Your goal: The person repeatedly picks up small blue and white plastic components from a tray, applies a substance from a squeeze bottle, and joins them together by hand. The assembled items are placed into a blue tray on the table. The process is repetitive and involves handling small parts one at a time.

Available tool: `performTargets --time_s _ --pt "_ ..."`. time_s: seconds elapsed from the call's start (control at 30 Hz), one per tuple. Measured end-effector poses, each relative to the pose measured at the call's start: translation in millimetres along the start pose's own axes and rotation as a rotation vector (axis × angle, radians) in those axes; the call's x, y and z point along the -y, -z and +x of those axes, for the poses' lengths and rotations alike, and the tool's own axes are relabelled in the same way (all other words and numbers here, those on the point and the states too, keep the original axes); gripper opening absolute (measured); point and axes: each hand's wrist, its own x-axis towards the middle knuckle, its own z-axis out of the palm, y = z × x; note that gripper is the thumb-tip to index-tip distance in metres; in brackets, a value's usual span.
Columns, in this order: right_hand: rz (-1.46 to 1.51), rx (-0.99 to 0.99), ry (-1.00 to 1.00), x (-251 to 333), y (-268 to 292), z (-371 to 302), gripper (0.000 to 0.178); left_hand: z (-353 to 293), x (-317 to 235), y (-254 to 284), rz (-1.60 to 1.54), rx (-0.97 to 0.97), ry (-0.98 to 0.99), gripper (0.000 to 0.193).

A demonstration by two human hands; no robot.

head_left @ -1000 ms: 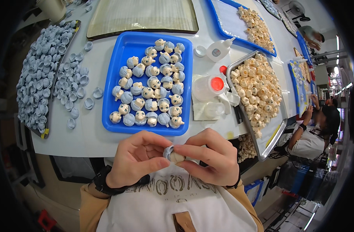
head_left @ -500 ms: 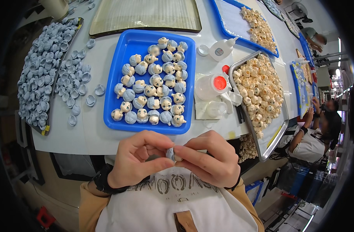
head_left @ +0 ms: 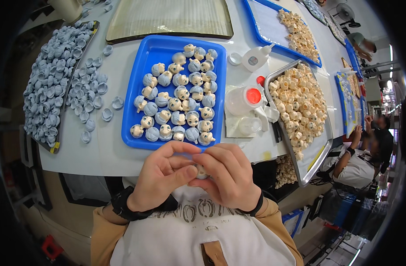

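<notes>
A small doll head [head_left: 202, 172], pale with a face piece showing, is pinched between both hands just in front of the blue tray [head_left: 152, 48]. My left hand [head_left: 163, 177] holds it with thumb and fingertips on its left side. Curled over its right side and top are the fingers of my right hand [head_left: 229, 177], which hide most of it. In the tray, several assembled doll heads [head_left: 182, 93] with light blue hair and painted eyes lie in loose rows, turned various ways.
Left stands a tray heaped with blue hair shells [head_left: 52, 84]; loose shells [head_left: 90, 84] lie beside it. Right of the blue tray are a squeeze bottle [head_left: 256, 58], a red-lidded jar [head_left: 238, 101] and a metal tray [head_left: 316, 170] of peach face pieces [head_left: 300, 102]. A co-worker [head_left: 353, 164] sits far right.
Both hands have risen slightly toward the tray. My right hand has turned and its fingers now curl over the doll head, whose blue hair side showed before.
</notes>
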Motion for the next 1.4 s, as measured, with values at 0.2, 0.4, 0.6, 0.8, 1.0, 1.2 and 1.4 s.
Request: performTargets --time_s 0.2,0.4,0.6,0.8,1.0,1.2,1.4 --pt "0.036 -0.012 0.042 -4.0 3.3 -4.4 0.035 -1.9 -5.3 -0.8 0.123 0.069 0.054 0.040" --pt "-0.112 -0.045 0.146 -3.8 0.3 -8.3 0.043 -6.8 -15.8 -0.9 0.358 0.087 0.003 0.034" --pt "0.246 -0.030 -0.030 2.6 6.7 -5.0 0.050 -2.4 -56.8 5.1 0.620 -0.095 -0.141 0.028" --pt "0.575 -0.111 0.381 29.6 1.9 22.8 0.034 91.8 -124.3 35.8 1.888 -0.236 -0.544 0.022" --pt "0.555 -0.027 0.299 49.1 26.7 34.9 0.028 102.2 -120.4 36.9 1.915 -0.081 -0.614 0.033" --pt "0.668 -0.067 0.104 35.7 73.0 36.4 0.025 -39.1 -117.6 41.9 1.907 -0.401 -0.363 0.062" --pt "0.776 0.001 0.119 41.0 47.6 21.6 0.032 -70.1 -56.2 105.9 1.985 -0.701 -0.307 0.071"
